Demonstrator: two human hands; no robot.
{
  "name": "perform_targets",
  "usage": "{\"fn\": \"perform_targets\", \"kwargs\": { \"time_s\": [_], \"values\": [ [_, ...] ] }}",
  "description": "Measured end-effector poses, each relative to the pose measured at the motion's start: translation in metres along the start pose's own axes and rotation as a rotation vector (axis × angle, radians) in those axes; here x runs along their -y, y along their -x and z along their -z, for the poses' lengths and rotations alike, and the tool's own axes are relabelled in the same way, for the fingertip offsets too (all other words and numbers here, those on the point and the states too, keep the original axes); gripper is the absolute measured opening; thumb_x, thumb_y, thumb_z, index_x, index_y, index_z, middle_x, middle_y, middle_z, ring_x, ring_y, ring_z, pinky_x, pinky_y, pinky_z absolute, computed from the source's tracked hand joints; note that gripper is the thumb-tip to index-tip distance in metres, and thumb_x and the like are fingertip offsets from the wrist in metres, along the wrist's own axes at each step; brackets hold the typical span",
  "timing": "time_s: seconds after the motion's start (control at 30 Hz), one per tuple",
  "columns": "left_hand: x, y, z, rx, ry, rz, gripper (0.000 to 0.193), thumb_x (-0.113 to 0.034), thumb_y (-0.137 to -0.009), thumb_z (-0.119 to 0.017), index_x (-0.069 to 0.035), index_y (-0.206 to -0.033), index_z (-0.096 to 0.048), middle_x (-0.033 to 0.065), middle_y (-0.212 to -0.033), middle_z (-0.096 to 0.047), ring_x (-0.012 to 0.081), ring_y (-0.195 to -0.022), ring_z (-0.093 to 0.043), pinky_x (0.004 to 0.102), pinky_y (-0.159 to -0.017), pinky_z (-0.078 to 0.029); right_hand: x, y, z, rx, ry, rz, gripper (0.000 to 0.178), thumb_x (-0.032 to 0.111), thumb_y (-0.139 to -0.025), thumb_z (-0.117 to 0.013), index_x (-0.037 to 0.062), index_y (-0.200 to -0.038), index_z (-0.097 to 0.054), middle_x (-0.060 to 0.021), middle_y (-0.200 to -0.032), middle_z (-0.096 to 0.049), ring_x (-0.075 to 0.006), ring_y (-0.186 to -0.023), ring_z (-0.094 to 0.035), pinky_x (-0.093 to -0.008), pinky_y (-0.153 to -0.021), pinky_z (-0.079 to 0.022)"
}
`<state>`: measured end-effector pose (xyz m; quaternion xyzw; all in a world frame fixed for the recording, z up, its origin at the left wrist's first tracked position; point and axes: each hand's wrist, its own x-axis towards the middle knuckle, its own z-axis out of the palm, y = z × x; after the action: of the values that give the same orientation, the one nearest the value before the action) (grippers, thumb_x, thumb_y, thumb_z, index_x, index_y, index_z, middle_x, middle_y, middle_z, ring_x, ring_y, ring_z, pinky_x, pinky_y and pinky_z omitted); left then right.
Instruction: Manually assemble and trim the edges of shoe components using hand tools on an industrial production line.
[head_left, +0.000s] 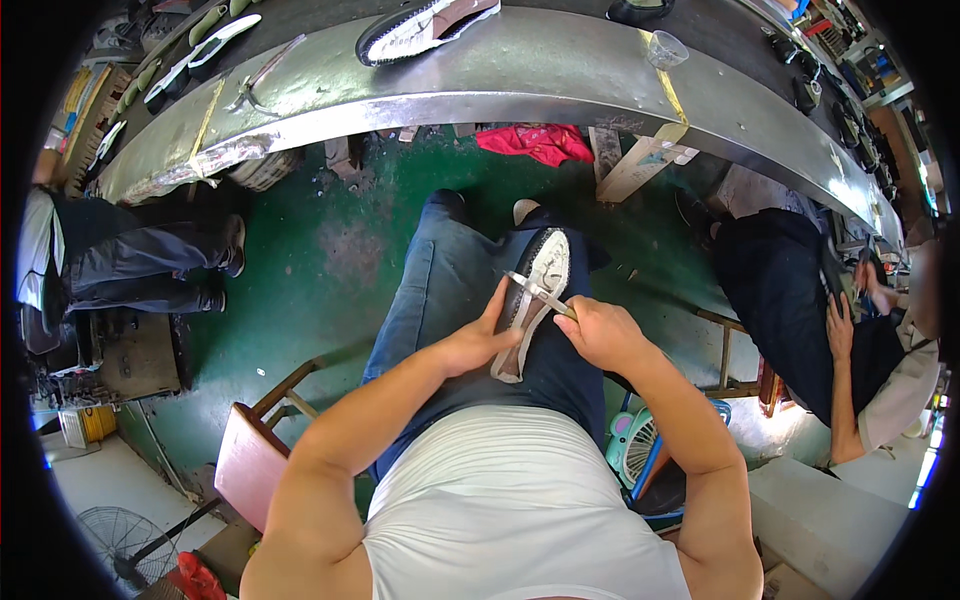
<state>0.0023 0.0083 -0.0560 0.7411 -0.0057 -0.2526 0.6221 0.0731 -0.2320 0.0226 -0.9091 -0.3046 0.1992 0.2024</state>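
A shoe upper [541, 280], black outside with a pale sole side facing up, lies lengthwise on my lap over blue jeans. My left hand [478, 338] grips its left edge near the heel end. My right hand [598, 328] is closed around a slim metal tool [536, 290] whose tip rests across the pale sole side, pointing up and left. Both forearms come in from the lower edge.
A curved grey metal bench [520, 85] runs across the top with shoes [425, 28] and pliers [262, 78] on it. Seated people are at left [150, 262] and right [800, 300]. A red cloth [535, 142] lies on the green floor. A small fan [640, 445] stands by my right side.
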Motion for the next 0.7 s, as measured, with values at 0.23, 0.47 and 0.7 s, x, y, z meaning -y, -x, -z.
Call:
{"fn": "perform_targets", "kwargs": {
  "time_s": [0.23,0.47,0.7],
  "values": [
    [-0.016,0.011,0.000,0.085,0.056,0.072,0.095,-0.019,-0.096,-0.059,-0.012,-0.159,0.012,0.0244,-0.164,-0.003,0.0317,-0.153,-0.010,0.0347,-0.122,-0.016,0.009,0.018,-0.011,-0.046,-0.109,-0.028,0.038,0.038,-0.100,-0.054,0.0015,-0.094,-0.058,-0.0205,-0.083,-0.066,-0.0417,-0.079,-0.065,-0.0502,-0.071,-0.052],
    [-0.011,-0.019,0.014,-0.156,-0.296,-0.109,0.080,-0.025,-0.092,-0.071,0.000,-0.146,-0.018,0.0232,-0.144,-0.040,0.0315,-0.135,-0.040,0.0366,-0.112,-0.032,-0.005,0.022,-0.007,0.012,-0.434,-0.155,0.037,0.035,-0.101,-0.050,-0.0007,-0.095,-0.059,-0.0241,-0.085,-0.066,-0.0431,-0.082,-0.065,-0.0489,-0.074,-0.049],
    [-0.010,-0.063,-0.003,-0.192,-0.061,-0.116,0.069,-0.039,-0.086,-0.077,0.004,-0.125,-0.040,0.0206,-0.121,-0.056,0.0271,-0.113,-0.055,0.0376,-0.099,-0.044,-0.008,-0.008,0.014,0.045,-0.456,-0.255,0.041,0.035,-0.103,-0.048,-0.0020,-0.089,-0.060,-0.0177,-0.076,-0.066,-0.0353,-0.073,-0.067,-0.0432,-0.070,-0.052]
  ]
}}
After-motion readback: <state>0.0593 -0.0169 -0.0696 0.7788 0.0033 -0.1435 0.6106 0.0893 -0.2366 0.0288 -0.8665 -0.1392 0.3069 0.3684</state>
